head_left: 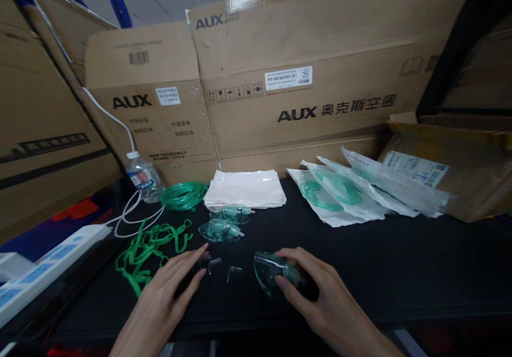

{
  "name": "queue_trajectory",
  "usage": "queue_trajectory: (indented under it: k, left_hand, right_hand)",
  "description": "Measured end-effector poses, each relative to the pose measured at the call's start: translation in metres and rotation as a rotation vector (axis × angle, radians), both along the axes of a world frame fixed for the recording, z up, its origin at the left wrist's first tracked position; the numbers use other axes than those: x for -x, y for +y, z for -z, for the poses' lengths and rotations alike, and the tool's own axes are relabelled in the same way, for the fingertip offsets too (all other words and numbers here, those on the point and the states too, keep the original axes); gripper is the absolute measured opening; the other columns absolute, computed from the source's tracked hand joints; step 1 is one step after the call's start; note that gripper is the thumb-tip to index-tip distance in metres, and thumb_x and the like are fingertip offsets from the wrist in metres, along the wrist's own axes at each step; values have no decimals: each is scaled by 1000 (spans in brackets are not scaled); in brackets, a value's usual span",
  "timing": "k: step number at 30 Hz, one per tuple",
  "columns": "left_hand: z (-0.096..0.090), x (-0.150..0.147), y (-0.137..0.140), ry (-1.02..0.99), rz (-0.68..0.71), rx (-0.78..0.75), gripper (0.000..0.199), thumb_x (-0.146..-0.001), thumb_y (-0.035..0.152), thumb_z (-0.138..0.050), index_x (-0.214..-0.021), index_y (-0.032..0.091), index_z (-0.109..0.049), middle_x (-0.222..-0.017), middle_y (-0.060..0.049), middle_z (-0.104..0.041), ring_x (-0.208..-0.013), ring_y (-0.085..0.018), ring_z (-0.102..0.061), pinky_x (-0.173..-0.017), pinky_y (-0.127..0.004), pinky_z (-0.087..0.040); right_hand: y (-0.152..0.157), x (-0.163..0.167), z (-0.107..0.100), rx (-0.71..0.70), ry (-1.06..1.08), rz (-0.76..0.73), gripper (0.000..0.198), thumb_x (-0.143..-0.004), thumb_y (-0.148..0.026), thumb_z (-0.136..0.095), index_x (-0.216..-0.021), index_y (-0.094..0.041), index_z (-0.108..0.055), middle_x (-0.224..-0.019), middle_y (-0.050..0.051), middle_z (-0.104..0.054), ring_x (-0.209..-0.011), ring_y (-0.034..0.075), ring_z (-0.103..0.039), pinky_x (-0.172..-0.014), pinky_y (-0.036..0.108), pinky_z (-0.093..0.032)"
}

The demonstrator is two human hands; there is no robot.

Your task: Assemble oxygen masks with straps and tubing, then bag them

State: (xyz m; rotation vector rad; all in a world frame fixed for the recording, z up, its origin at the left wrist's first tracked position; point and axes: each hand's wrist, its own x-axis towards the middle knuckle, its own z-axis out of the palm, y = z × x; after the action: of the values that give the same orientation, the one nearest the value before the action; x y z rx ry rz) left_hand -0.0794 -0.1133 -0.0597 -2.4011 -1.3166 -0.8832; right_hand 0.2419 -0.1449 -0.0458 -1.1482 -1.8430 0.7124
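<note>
A clear green oxygen mask (269,274) is in my right hand (316,287), gripped between thumb and fingers just above the black table. My left hand (172,285) is low over the table with thumb and fingers apart. Close to its fingertips are small clear plastic elbow connectors (215,264); another bent connector (234,272) lies between my hands. Farther back, two more green masks (220,230) rest one behind the other. Left of them lies a loose tangle of green elastic straps (148,248), partly behind my left hand.
A coil of green tubing (184,194) and a stack of white bags (245,189) stand at the back. Several packed bags with green tubing (336,192) lean at right by an open carton (472,160). A bottle (144,178) and a power strip (52,266) are at left.
</note>
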Motion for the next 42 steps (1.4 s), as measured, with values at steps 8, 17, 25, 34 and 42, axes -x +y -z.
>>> queue_trajectory:
  k: [8, 17, 25, 34, 42]
  left_hand:
    - [-9, -13, -4, -5, 69, 95, 45, -101, 42, -59, -145, 33, -55, -138, -1, -69, -127, -23, -65, -105, -37, -57]
    - [-18, -35, 2, 124, 183, 231, 36, -101, 34, -61, -137, 36, -64, -127, -3, -72, -116, -25, -66, -96, -40, -59]
    - [-14, -46, 1, -36, 207, 269, 26, -102, 37, -59, -126, 33, -69, -116, -1, -74, -104, -21, -67, -92, -35, -59]
    - [-20, -68, -2, -240, 368, 216, 28, -97, 28, -69, -125, 28, -70, -102, -1, -78, -88, -16, -71, -78, -25, -61]
    - [-17, -75, -7, -228, 362, 271, 33, -97, 25, -68, -129, 31, -66, -106, 0, -74, -93, -17, -71, -82, -27, -59]
  right_hand:
    - [-1, 1, -4, -30, -14, 24, 18, -97, -25, -60, -114, -26, -66, -110, 3, -72, -97, 18, -68, -89, 30, -52]
    - [-1, 5, 0, -103, -95, 44, 23, -94, -22, -62, -116, -26, -68, -107, 6, -70, -98, 22, -70, -88, 33, -57]
    - [-4, 8, 0, -92, -228, 16, 39, -87, -17, -67, -126, -23, -64, -119, 11, -62, -109, 26, -64, -95, 42, -55]
    - [5, 9, -5, 34, -50, -54, 32, -83, -10, -68, -112, -24, -68, -109, 2, -74, -101, 21, -69, -92, 35, -52]
    - [8, 15, -7, 69, 21, -74, 26, -81, -6, -66, -102, -22, -70, -97, 0, -73, -90, 18, -68, -81, 29, -50]
